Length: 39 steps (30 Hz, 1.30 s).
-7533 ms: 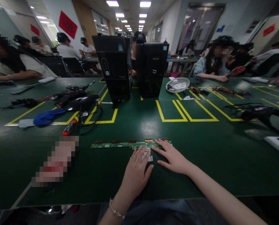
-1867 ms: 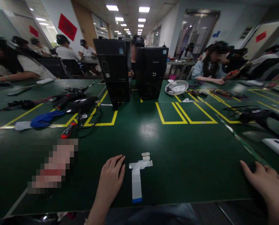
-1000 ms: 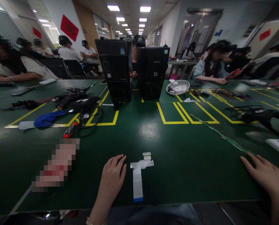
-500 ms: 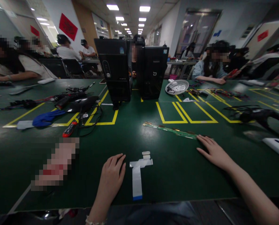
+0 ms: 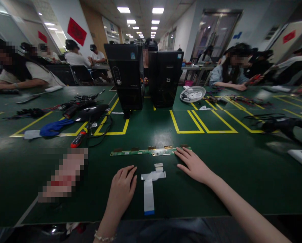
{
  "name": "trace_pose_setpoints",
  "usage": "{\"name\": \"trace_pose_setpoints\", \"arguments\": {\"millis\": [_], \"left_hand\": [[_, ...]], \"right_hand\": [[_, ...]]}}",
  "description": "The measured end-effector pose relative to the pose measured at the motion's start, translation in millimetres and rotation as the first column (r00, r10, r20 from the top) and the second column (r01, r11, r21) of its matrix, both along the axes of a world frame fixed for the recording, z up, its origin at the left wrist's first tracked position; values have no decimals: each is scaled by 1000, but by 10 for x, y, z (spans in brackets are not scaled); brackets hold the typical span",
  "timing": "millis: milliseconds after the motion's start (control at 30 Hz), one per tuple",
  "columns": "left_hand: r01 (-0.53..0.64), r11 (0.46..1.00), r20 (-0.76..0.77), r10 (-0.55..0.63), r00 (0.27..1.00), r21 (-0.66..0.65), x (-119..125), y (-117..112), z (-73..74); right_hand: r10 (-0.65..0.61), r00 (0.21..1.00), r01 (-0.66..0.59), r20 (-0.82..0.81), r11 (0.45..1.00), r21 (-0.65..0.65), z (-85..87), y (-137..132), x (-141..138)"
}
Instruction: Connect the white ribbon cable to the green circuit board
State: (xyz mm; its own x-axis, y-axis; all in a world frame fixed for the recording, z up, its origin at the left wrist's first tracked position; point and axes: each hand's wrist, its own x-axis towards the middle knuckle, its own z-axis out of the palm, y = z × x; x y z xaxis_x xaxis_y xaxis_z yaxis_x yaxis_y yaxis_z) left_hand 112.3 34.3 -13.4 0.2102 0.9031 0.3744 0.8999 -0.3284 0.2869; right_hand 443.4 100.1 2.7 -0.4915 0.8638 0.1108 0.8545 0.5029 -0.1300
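Note:
A long, narrow green circuit board lies flat and roughly level across the table in front of me. My right hand rests on the board's right end, fingers stretched out and covering part of it. Nearer to me is a white ribbon cable with a folded, T-shaped top, a connector at its far end and a blue strip at its near end. Just left of the cable my left hand lies on the table, fingers loosely bent and apart, holding nothing.
Two black computer towers stand at the back. To the left lie a screwdriver, a blue glove and black cables. A white basket sits back right, black cabling far right. People sit at tables around.
The circuit board has moved left and turned from slanted to nearly level, with my right hand moving left on its right end. My left hand and the ribbon cable have stayed put.

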Motion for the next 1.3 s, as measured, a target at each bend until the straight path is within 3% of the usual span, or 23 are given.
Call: {"name": "trace_pose_setpoints", "arguments": {"millis": [233,433,633,767,933,1300], "left_hand": [[26,1000,66,-26,997,4,54,-33,41],[202,979,156,-196,968,-29,438,-104,114],[240,969,94,-233,968,-65,658,-14,120],[289,952,79,-282,956,-96,698,-14,85],[338,934,54,-334,941,-114,748,-52,43],[337,940,-107,-342,934,-61,841,-22,20]], "right_hand": [[22,1000,-22,1,1000,-8,-26,-231,-197],[23,1000,-23,9,999,-25,13,-315,-239],[153,987,-155,-52,987,-39,126,-153,-164],[201,971,-214,-130,973,-90,71,-61,-144],[188,965,-214,-183,968,-133,-32,-46,-143],[219,951,-238,-218,969,-62,-95,-92,-129]]}}
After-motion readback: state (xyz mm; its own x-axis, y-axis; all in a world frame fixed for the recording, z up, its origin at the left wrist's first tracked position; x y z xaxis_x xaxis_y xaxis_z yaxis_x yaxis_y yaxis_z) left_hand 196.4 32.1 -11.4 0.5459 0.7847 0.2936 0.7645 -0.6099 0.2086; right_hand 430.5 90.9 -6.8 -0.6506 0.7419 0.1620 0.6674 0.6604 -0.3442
